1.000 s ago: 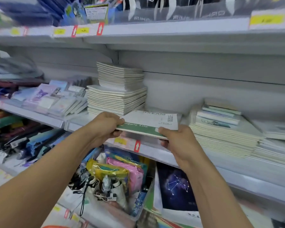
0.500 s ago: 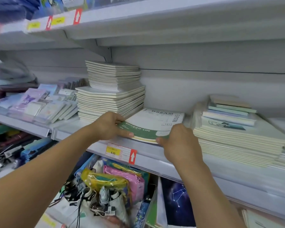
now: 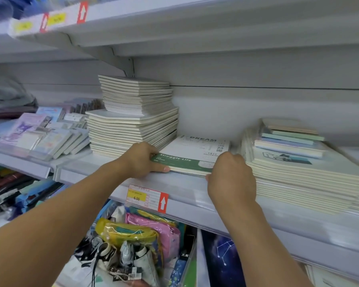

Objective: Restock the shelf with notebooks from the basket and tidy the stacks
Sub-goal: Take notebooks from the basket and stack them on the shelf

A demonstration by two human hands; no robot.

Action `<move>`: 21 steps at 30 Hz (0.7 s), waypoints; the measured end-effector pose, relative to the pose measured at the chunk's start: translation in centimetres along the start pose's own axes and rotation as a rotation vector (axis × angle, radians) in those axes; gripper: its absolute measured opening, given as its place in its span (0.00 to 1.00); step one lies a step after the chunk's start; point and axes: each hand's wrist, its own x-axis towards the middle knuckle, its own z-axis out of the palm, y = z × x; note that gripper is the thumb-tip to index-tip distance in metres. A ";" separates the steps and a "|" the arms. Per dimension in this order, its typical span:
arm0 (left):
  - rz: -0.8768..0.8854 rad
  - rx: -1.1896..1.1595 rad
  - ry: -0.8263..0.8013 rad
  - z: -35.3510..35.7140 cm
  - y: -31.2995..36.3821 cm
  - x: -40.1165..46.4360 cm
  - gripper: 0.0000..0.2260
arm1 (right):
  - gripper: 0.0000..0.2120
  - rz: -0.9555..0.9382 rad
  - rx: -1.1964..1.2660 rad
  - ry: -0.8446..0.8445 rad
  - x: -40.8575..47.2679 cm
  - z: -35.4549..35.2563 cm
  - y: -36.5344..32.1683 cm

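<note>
A thin stack of white-and-green notebooks (image 3: 195, 154), printed "DREAM" and "Struggle Life", lies flat on the white shelf (image 3: 184, 189) between two taller piles. My left hand (image 3: 141, 160) grips its front left corner, thumb along the front edge. My right hand (image 3: 230, 175) holds the front right corner, fingers curled over it. To the left stands a tall pile of cream notebooks (image 3: 133, 121). On the right sits a lower, wider pile (image 3: 298, 175) topped by small pastel notebooks. No basket is in view.
The upper shelf (image 3: 174, 27) hangs low over the piles. Small character notepads (image 3: 39, 135) fill a tray at far left. A price tag (image 3: 146, 197) hangs on the shelf edge. Below are bagged goods (image 3: 137, 241) and a dark constellation-cover book (image 3: 222, 259).
Both hands carried the green-and-white notebooks from in front of the shelf edge onto the shelf and slid them back into the gap between the piles. The camera moved closer.
</note>
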 end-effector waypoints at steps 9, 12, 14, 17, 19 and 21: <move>-0.047 -0.062 0.056 1.3 -0.6 1.4 0.25 | 0.12 0.047 0.087 -0.058 0.5 0.5 0.9; -0.037 -0.014 0.015 1.3 -0.3 1.4 0.22 | 0.10 0.053 0.102 -0.063 0.2 0.4 0.7; -0.053 0.003 0.020 0.2 0.2 0.3 0.22 | 0.08 0.033 0.052 -0.035 -0.5 -0.2 0.3; -0.065 -0.048 0.329 -2.4 -0.1 -3.7 0.23 | 0.04 -0.162 0.015 0.265 -2.7 -1.9 -1.2; -0.030 -0.165 0.502 -3.2 -1.1 -8.5 0.12 | 0.07 -0.394 0.243 0.416 -5.3 -1.7 -3.1; -0.050 -0.223 0.449 -2.3 -3.0 -13.9 0.06 | 0.12 -0.531 0.535 0.235 -8.4 0.8 -5.0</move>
